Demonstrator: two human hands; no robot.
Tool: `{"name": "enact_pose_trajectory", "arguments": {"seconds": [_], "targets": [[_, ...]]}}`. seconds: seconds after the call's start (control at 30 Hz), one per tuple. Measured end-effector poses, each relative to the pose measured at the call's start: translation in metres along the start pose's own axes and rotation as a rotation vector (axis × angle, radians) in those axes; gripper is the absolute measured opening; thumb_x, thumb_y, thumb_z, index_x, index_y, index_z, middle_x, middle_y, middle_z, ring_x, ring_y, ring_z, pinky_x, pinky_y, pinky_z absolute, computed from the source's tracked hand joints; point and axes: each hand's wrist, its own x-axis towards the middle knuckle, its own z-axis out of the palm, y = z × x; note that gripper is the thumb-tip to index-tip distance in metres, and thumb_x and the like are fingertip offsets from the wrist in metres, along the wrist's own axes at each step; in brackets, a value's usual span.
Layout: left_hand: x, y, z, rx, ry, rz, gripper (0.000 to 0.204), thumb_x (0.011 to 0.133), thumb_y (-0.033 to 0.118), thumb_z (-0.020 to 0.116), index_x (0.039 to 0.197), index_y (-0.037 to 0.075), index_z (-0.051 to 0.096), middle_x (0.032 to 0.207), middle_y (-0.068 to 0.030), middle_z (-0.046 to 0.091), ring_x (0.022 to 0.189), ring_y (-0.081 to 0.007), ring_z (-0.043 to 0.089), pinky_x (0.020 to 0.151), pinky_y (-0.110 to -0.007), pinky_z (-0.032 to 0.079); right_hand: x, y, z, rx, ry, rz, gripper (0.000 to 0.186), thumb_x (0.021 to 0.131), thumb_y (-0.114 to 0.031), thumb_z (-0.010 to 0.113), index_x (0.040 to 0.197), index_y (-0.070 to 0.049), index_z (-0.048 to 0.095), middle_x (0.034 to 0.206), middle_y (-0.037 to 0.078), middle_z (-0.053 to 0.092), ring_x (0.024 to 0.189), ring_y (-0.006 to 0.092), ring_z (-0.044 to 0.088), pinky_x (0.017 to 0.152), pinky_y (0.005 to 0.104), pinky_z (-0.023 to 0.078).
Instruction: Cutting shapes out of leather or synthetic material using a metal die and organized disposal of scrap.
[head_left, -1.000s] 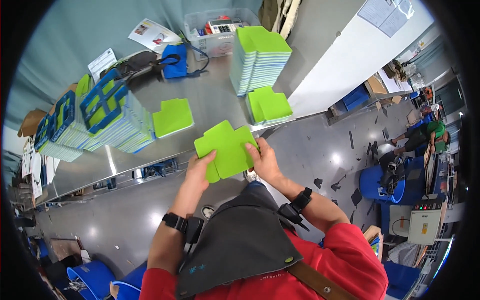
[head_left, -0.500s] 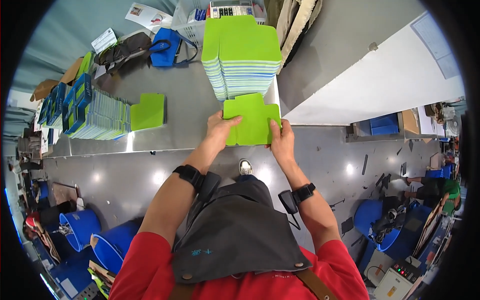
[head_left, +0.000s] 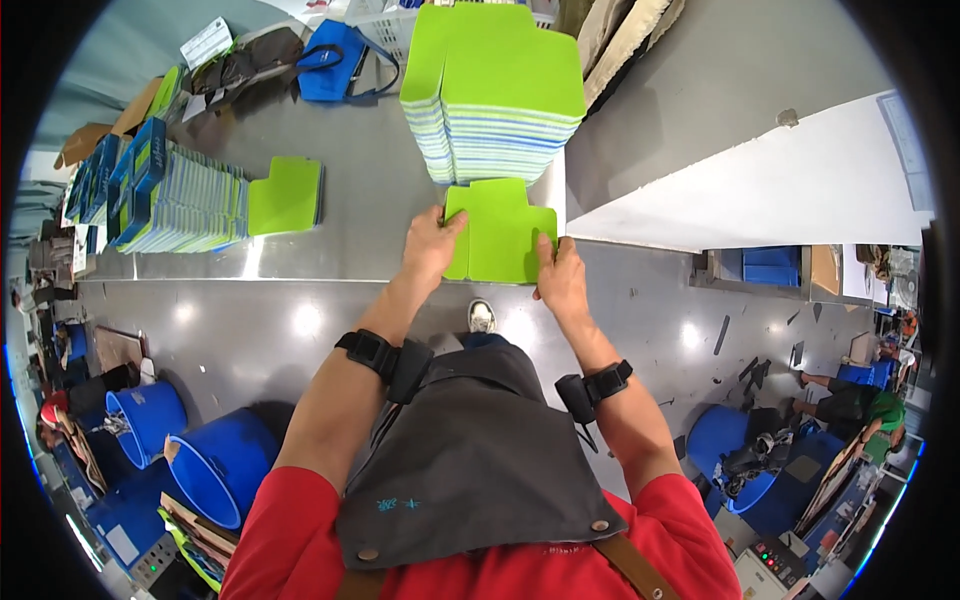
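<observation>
A bright green card piece [head_left: 500, 235] with a stepped upper edge and a crease down its left part lies level at the table's front edge. My left hand [head_left: 433, 242] grips its left side, thumb on top. On the right side my right hand [head_left: 562, 278] pinches it with the thumb above and fingers beneath. Just beyond is a tall stack of similar green cards [head_left: 510, 75], with white and blue edges showing. Farther left, a long leaning row of cards [head_left: 195, 210] ends in a flat green card [head_left: 285, 198], with dark blue printed pieces [head_left: 137, 185] at its other end.
The metal table [head_left: 365, 225] ends just before my body. A blue bag [head_left: 332, 65] and a dark bag [head_left: 255, 60] lie at its back left. A white partition [head_left: 700, 205] stands at right. Blue bins [head_left: 222, 468] and other people [head_left: 880, 410] are on both sides behind.
The view has shifted a little. My left thumb has drawn back toward the card's left edge; both hands still hold the card near the stack.
</observation>
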Motion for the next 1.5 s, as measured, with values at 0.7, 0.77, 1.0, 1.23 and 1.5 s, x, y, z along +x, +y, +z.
{"name": "enact_pose_trajectory", "arguments": {"seconds": [0.7, 0.77, 1.0, 1.23, 1.5], "targets": [[-0.020, 0.018, -0.018, 0.224, 0.031, 0.116, 0.033, 0.091, 0.013, 0.071, 0.121, 0.001, 0.069, 0.097, -0.0233, 0.072, 0.091, -0.0341, 0.072, 0.078, -0.043, 0.056, 0.001, 0.001, -0.008, -0.664, -0.016, -0.214, 0.046, 0.106, -0.038, 0.044, 0.098, 0.006, 0.054, 0.080, 0.035, 0.067, 0.081, 0.0510, 0.068, 0.076, 0.0576, 0.054], [-0.017, 0.007, -0.011, 0.351, 0.129, 0.184, 0.030, 0.092, 0.016, 0.069, 0.118, 0.001, 0.069, 0.098, -0.0238, 0.071, 0.094, -0.0368, 0.071, 0.081, -0.046, 0.054, 0.001, -0.003, -0.010, -0.725, -0.014, -0.192, 0.050, 0.106, -0.042, 0.044, 0.097, 0.006, 0.056, 0.080, 0.034, 0.068, 0.079, 0.0497, 0.069, 0.075, 0.0566, 0.055], [-0.020, 0.016, 0.002, 0.120, 0.054, -0.107, 0.032, 0.097, 0.031, 0.064, 0.102, 0.000, 0.069, 0.097, -0.0232, 0.071, 0.091, -0.0405, 0.068, 0.080, -0.045, 0.052, 0.023, 0.018, -0.001, -0.691, -0.008, -0.255, 0.058, 0.106, -0.046, 0.041, 0.095, 0.007, 0.060, 0.078, 0.033, 0.068, 0.078, 0.0496, 0.069, 0.073, 0.0560, 0.055], [-0.019, 0.006, 0.005, 0.441, -0.008, 0.126, 0.055, 0.092, 0.040, 0.071, 0.111, -0.010, 0.059, 0.105, -0.0324, 0.068, 0.103, -0.0456, 0.067, 0.087, -0.050, 0.055, 0.019, 0.015, -0.007, -0.762, -0.035, -0.275, 0.056, 0.106, -0.046, 0.041, 0.098, 0.005, 0.064, 0.080, 0.032, 0.068, 0.079, 0.0483, 0.070, 0.075, 0.0551, 0.056], [-0.025, -0.005, 0.005, 0.432, -0.019, 0.094, 0.062, 0.092, 0.045, 0.071, 0.117, -0.010, 0.057, 0.107, -0.0316, 0.069, 0.106, -0.0471, 0.066, 0.090, -0.049, 0.054, 0.016, -0.141, -0.048, -0.390, -0.046, -0.710, 0.027, 0.097, -0.024, 0.061, 0.108, 0.001, 0.065, 0.083, 0.025, 0.070, 0.079, 0.0423, 0.070, 0.070, 0.0502, 0.055]]}}
